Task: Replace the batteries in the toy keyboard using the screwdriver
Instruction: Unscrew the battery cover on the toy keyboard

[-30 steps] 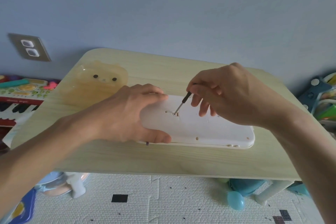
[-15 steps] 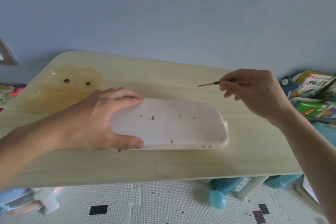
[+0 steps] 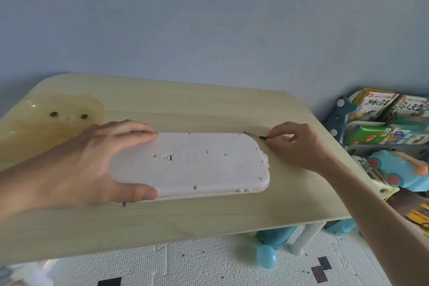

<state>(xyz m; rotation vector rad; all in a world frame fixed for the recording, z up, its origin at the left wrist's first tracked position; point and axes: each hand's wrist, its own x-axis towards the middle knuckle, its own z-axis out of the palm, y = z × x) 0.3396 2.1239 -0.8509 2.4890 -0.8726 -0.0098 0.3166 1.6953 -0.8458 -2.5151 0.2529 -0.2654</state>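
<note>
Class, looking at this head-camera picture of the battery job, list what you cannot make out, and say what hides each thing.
- Keyboard keys: face down against the table.
- Batteries: behind the closed cover.
- Screw: too small to tell whether it sits in its hole.
- Screwdriver handle: hidden in the right hand.
- Keyboard's left end: covered by the left hand.

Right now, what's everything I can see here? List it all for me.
toy keyboard: 1, white, face down mid-table
screwdriver: 1, thin and dark, by the keyboard's far right corner, low over or on the table, cannot tell which
bear dish: 1, clear yellowish, table's far left
table: 1, pale wood
mat: 1, white with black squares, on the floor
ball: 1, light blue, under the table
books and toys: several, mixed colours, right, by the wall
left hand: grips the keyboard's left end
right hand: pinches the screwdriver's handle
</note>
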